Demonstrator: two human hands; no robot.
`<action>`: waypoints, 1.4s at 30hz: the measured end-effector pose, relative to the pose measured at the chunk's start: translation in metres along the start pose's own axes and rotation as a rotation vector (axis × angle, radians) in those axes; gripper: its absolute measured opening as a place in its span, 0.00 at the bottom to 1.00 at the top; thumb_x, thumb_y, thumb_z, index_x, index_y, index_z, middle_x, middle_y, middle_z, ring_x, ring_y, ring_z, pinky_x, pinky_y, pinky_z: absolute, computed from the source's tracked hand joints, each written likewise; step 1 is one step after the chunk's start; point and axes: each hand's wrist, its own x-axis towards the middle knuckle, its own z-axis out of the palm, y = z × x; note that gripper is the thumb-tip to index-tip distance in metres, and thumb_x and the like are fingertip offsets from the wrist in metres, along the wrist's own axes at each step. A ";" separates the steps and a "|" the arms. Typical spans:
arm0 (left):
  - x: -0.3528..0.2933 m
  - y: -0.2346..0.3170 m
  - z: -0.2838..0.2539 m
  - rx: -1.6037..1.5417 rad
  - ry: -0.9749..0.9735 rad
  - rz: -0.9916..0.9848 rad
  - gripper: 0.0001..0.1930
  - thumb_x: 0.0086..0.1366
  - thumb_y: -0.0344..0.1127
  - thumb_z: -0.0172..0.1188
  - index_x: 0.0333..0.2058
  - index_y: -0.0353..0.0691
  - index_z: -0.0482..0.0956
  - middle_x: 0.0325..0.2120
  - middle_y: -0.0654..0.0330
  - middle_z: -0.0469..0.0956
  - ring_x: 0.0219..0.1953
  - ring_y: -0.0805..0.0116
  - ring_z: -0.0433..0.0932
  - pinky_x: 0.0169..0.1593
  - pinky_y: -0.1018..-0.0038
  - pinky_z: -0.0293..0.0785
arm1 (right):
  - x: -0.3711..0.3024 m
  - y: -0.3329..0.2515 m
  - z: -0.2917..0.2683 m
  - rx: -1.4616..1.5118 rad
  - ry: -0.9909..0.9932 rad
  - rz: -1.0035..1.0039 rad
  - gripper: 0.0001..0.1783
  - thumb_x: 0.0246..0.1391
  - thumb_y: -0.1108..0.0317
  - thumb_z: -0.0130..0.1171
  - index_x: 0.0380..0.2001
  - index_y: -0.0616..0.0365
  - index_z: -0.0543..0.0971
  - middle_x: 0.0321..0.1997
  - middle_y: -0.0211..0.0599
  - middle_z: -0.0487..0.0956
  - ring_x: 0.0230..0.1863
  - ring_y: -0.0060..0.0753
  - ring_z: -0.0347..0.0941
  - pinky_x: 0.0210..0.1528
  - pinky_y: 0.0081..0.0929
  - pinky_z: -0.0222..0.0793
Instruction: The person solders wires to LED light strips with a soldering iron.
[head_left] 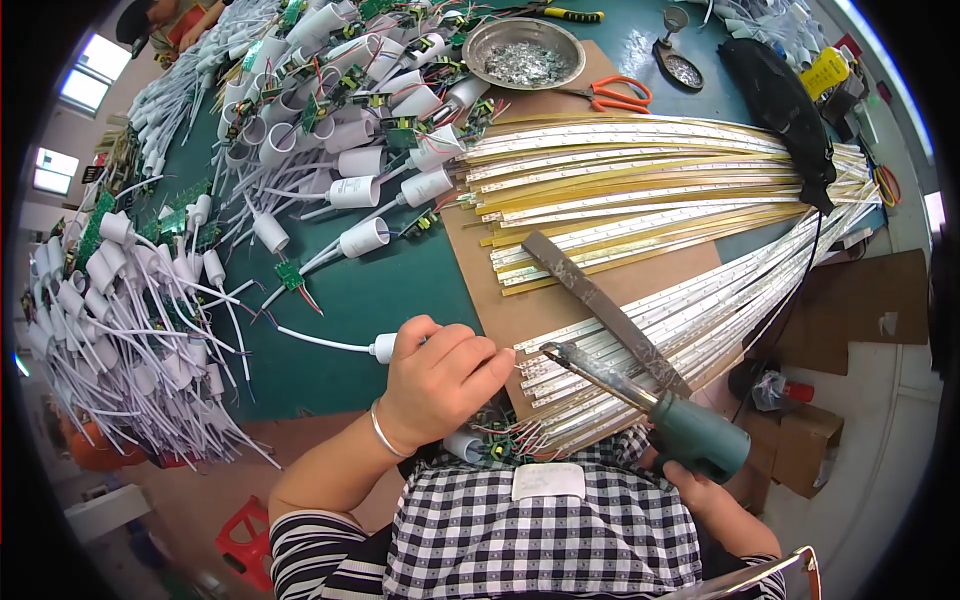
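My left hand (440,380) is closed round a white plastic cap (383,347) with a white cable trailing left from it. Its thumb and index finger pinch near the ends of the lower bundle of LED strips (640,355); whatever fine wire is between them is too small to make out. My right hand (690,482), partly hidden, grips a soldering iron (705,435) by its thick green handle. The iron's dark tip points left, just above the strip ends and close to my left fingertips. A flat grey-brown bar (605,310) lies across these strips.
White caps with cables and green circuit boards (355,190) are heaped at left. More strips (640,170) lie on brown board beyond. At the back are a metal bowl (525,52), orange-handled scissors (620,94) and a black cloth bundle (775,100). A black cord (800,280) runs along the right.
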 end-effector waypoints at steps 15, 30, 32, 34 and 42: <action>0.021 0.027 -0.004 -0.036 -0.111 -0.507 0.07 0.49 0.32 0.63 0.25 0.46 0.72 0.29 0.68 0.72 0.43 0.65 0.69 0.51 0.56 0.53 | 0.008 -0.004 0.012 0.048 0.034 -0.016 0.20 0.50 0.72 0.57 0.47 0.67 0.72 0.29 0.41 0.79 0.30 0.31 0.77 0.35 0.28 0.74; 0.028 0.019 -0.002 -0.054 -0.197 -0.488 0.06 0.46 0.30 0.62 0.22 0.46 0.73 0.40 0.65 0.71 0.50 0.60 0.65 0.54 0.57 0.50 | 0.017 -0.006 0.017 -0.289 0.025 -0.138 0.15 0.43 0.71 0.61 0.38 0.60 0.80 0.34 0.36 0.81 0.32 0.39 0.78 0.36 0.30 0.72; 0.028 0.018 -0.002 -0.062 -0.202 -0.486 0.06 0.45 0.30 0.62 0.22 0.46 0.73 0.40 0.65 0.71 0.50 0.60 0.65 0.54 0.57 0.50 | 0.019 -0.012 0.022 -0.220 0.039 -0.140 0.16 0.42 0.72 0.61 0.38 0.59 0.80 0.36 0.39 0.81 0.33 0.42 0.77 0.35 0.31 0.71; 0.028 0.017 -0.003 -0.066 -0.207 -0.484 0.06 0.44 0.30 0.62 0.22 0.46 0.73 0.40 0.65 0.71 0.50 0.60 0.65 0.54 0.57 0.50 | 0.021 -0.013 0.022 -0.261 0.025 -0.146 0.16 0.42 0.72 0.60 0.39 0.59 0.80 0.37 0.39 0.81 0.33 0.42 0.78 0.35 0.31 0.71; 0.030 0.011 -0.003 -0.116 -0.219 -0.476 0.05 0.43 0.29 0.61 0.20 0.45 0.74 0.40 0.66 0.71 0.51 0.60 0.65 0.55 0.58 0.50 | 0.029 -0.017 0.020 -0.443 -0.078 -0.230 0.17 0.44 0.72 0.59 0.41 0.59 0.80 0.39 0.41 0.81 0.34 0.44 0.78 0.36 0.32 0.72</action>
